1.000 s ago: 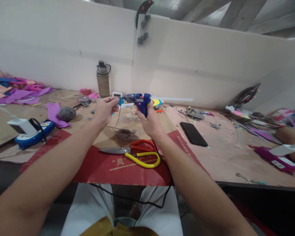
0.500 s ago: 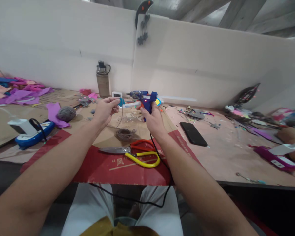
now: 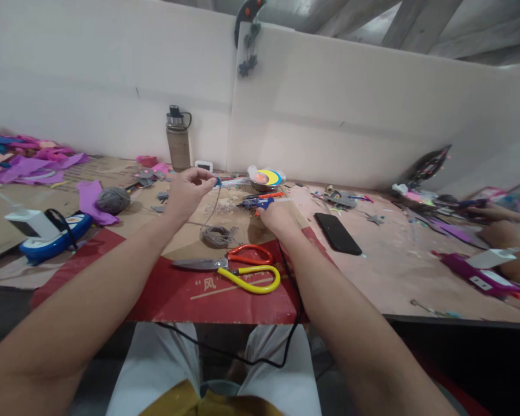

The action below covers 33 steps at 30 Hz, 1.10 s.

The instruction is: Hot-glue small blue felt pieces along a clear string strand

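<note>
Between thumb and fingers, my left hand pinches a small blue piece, its shape mostly hidden, with a grey cord hanging from it. The cord runs down toward a coil of grey cord on the cardboard. My right hand is closed round a blue glue gun, which is low at the board with its nozzle to the left. A black cable trails from under my right wrist. Nearer to me lie scissors with one red and one yellow handle, blades to the left.
A water bottle and a metal bowl stand toward the back panel. On the right lies a black phone. Left are a grey yarn ball and a blue power strip. Another person's arm shows far right.
My right hand has lowered the glue gun from upright above the board to the board's surface, uncovering the bowl behind. My left hand keeps the blue piece, shifted slightly right.
</note>
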Motion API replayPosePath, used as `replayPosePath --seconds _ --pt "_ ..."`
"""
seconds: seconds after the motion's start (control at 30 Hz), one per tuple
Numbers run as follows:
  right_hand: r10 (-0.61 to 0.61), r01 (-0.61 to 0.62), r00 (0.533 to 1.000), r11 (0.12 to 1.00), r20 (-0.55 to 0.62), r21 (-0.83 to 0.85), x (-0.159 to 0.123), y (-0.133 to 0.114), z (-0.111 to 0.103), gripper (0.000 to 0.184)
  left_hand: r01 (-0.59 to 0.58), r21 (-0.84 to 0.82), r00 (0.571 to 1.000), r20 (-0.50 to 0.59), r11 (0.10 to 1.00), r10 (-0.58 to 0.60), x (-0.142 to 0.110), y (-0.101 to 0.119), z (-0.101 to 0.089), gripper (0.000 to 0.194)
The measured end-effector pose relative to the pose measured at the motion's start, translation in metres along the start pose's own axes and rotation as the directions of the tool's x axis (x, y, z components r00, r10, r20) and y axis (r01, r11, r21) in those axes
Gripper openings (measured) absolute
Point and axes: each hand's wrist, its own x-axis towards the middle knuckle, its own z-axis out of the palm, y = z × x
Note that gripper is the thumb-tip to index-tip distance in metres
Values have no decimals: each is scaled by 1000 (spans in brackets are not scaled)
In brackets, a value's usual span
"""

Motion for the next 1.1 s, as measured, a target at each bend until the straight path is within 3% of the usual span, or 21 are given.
replayPosePath --seconds 0.1,0.2,0.27,0.33,0.4,0.47,0.6,0.8,1.1 --pt "-12 8 996 999 -84 -46 -3 -10 -4 12 -161 179 986 -9 971 165 -2 6 -1 5" --pt "-94 124 988 953 -119 277 -7 -31 0 12 -278 263 960 30 924 280 -5 8 1 6" --pt "-114 139 990 783 -80 606 -12 -45 8 15 -309 301 950 66 902 304 -7 8 3 7" --pt "-136 83 991 562 -7 823 -17 -57 16 26 -289 302 957 99 909 271 -10 6 6 8" --pt "-157 5 985 414 66 910 -22 -64 21 36 -232 271 971 116 934 208 -12 5 8 8" --pt "-161 -38 982 361 102 932 -25 -68 22 38 -168 209 982 124 963 144 -14 4 11 9" --pt "-155 0 985 426 73 904 -27 -68 19 27 -42 31 991 131 999 38 -15 7 15 17" --pt "-177 197 978 616 -110 763 -25 -65 18 10 69 -67 988 141 995 -60 -18 16 17 26" --pt "-174 251 968 660 -182 708 -29 -67 10 7 106 -109 985 148 988 -89 -21 22 17 23"
